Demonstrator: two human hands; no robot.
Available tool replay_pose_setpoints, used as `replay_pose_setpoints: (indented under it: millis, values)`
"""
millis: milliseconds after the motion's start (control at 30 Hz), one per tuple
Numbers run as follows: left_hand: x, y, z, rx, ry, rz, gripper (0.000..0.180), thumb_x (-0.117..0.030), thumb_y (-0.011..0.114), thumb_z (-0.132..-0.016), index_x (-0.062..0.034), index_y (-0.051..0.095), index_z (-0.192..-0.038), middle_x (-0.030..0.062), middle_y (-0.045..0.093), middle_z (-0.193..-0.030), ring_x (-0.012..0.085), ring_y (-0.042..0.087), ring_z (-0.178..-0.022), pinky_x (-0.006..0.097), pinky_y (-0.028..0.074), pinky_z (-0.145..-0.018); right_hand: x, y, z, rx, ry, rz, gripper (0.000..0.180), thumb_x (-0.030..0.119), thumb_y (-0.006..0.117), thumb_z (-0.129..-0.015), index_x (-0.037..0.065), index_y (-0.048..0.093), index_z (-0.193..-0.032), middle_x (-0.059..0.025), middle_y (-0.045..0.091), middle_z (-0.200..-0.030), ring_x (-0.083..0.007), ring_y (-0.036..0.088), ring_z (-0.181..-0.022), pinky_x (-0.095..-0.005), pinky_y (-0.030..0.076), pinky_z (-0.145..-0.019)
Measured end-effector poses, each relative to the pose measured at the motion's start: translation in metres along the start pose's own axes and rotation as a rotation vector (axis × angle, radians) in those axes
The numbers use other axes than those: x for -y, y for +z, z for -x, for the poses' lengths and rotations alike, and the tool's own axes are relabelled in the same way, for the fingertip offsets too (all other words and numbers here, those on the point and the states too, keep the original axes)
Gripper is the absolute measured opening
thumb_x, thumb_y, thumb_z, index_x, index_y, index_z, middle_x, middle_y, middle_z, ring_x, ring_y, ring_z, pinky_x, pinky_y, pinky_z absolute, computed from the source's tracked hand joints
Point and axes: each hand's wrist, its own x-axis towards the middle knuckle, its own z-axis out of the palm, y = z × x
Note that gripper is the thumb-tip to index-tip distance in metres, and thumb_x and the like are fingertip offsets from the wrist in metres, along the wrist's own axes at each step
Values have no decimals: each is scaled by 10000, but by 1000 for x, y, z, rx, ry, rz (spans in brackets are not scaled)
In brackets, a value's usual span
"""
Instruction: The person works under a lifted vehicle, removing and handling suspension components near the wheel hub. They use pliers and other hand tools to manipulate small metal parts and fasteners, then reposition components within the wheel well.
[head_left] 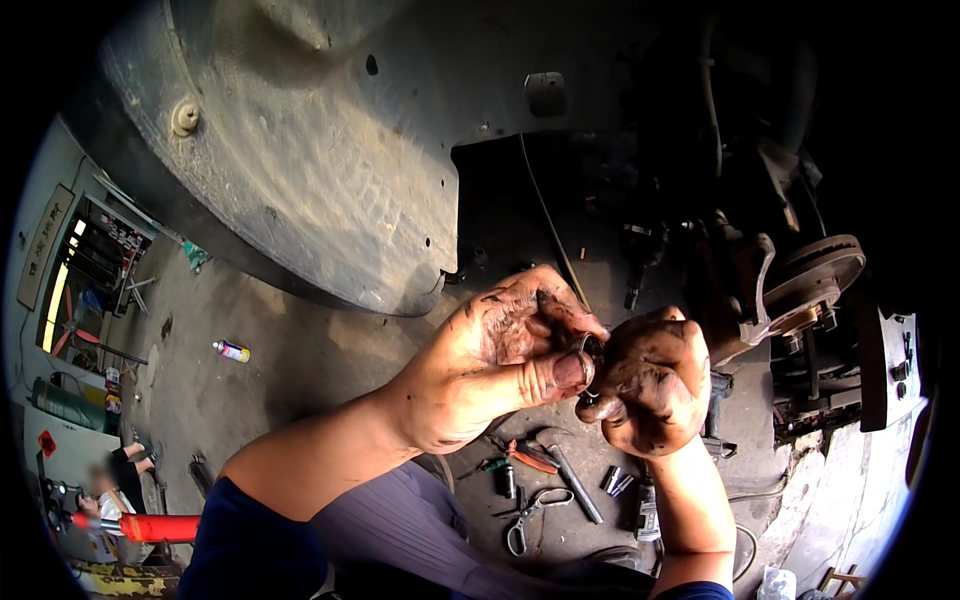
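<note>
Concrete floor (290, 375) spreads beneath a vehicle's dusty wheel-arch liner (330, 180), and I take every bearing on my remote feed from that liner. Well to its right sits a rusty brake disc (840, 262) on its hub; lower left of it an aerosol can (231, 351) lies by itself on the concrete.

Just below the liner's lower right corner, both hands I am watching are brought together, smeared with black grease. Between them is a small dark part with a shiny curved edge, a metal ring (592, 347) as far as I can make out; fingers cover most of it. My left hand (490, 375) has a narrow grip on it, thumb against fingertips. My right hand (655, 385) is curled tight right beside it, and I cannot tell whether its grip has hold of the ring or of something else.

Further below the liner, past the hands, lie a hammer (575, 480), scissors (535, 515), orange-handled pliers (533, 457) and some sockets (617, 482), none of them in a hand.

I judge the step to be close fingertip work on the ring. Any next move calls for a firm left pinch, since greasy skin could let so small a piece slip.
</note>
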Motion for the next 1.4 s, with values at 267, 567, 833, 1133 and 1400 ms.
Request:
replay_pose_setpoints:
  millis: [267, 567, 833, 1133, 1400]
  values:
    - [4, -5, 1, 11, 28, -15, 322, 21, 676, -970, -34, 518, -1246, 100, 626, -1252, 73, 604, -1035, 201, 481, -822, 0, 5, 1, -6, 61, -17, 268, 307, 863, -786, 100, 738, -902, -68, 680, -901, -243, 638, -785, -379, 503, -685]
    - [8, -9, 2, 12, 46, 49, 337, 43, 686, -949, -49, 520, -1228, 90, 624, -1246, 113, 615, -1088, 247, 509, -880, 2, 8, 1, 22, 77, -18, 172, 204, 790, -779, 93, 738, -900, -96, 625, -932, -256, 604, -812, -391, 501, -718]
    - [11, -11, 1, 24, 46, 79, 329, 44, 690, -954, -53, 518, -1217, 79, 613, -1233, 112, 606, -1091, 249, 512, -910, 3, 13, 1, -12, 74, -41, 206, 117, 736, -672, 92, 764, -875, -99, 641, -942, -262, 611, -813, -404, 525, -734]
    - [8, -16, -1, 26, -40, 142, 257, 11, 672, -988, -59, 541, -1197, 39, 612, -1150, 92, 599, -1050, 249, 501, -919, 7, 16, -4, 18, 57, -58, 181, 112, 764, -697, 54, 751, -868, -95, 715, -892, -248, 631, -828, -386, 515, -721]
    - [17, -37, -17, 141, -123, 242, 215, -109, 567, -1086, -39, 562, -1289, 23, 605, -1138, 85, 586, -1087, 240, 488, -940, 8, 17, -3, 86, 109, 93, 223, 17, 803, -739, 24, 734, -950, -126, 690, -933, -279, 633, -841, -390, 510, -747]
